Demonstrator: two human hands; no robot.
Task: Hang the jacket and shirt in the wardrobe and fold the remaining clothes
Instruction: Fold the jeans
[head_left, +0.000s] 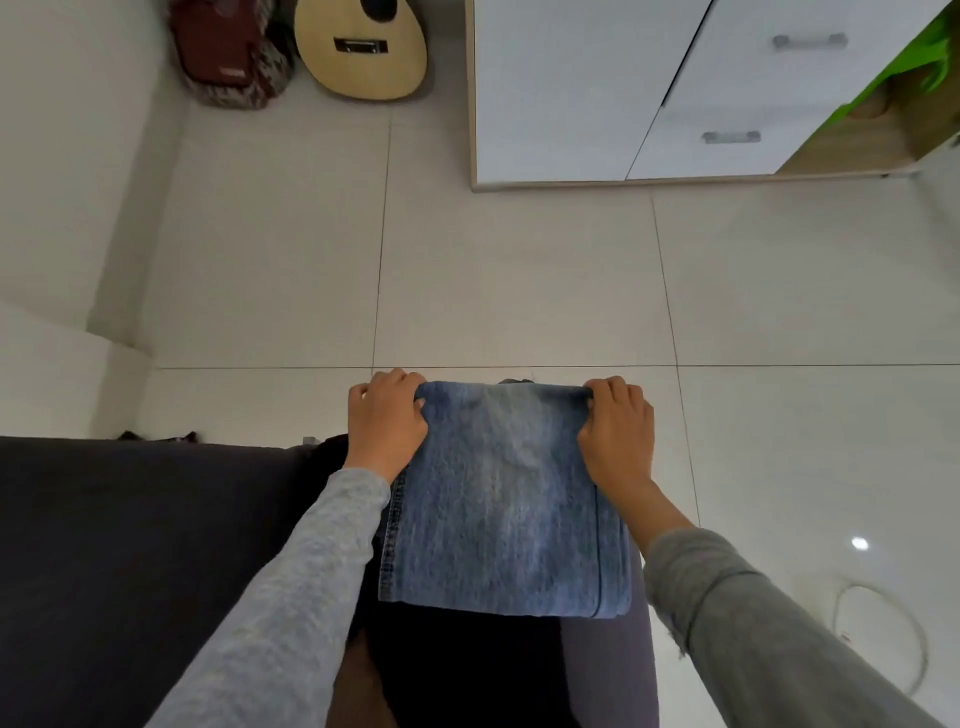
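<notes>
Both hands, left (387, 423) and right (618, 431), closed on folded jeans (506, 499) at far corners; fold edge crosswise, equidistant.

guitar (361, 49): neck cut off | bag (228, 52): top cut off

- No legible text, brand, number or sign appears anywhere in the head view.
- Dark red instrument bag (221, 47): a small pale label patch sits on its lower front; the marking is too blurred to read.
- Acoustic guitar (361, 49): no marking visible on the body.
- Folded denim jeans (504, 499): no tag or label visible on the exposed surface.
- White cabinet (571, 88): plain fronts, no lettering.
</notes>
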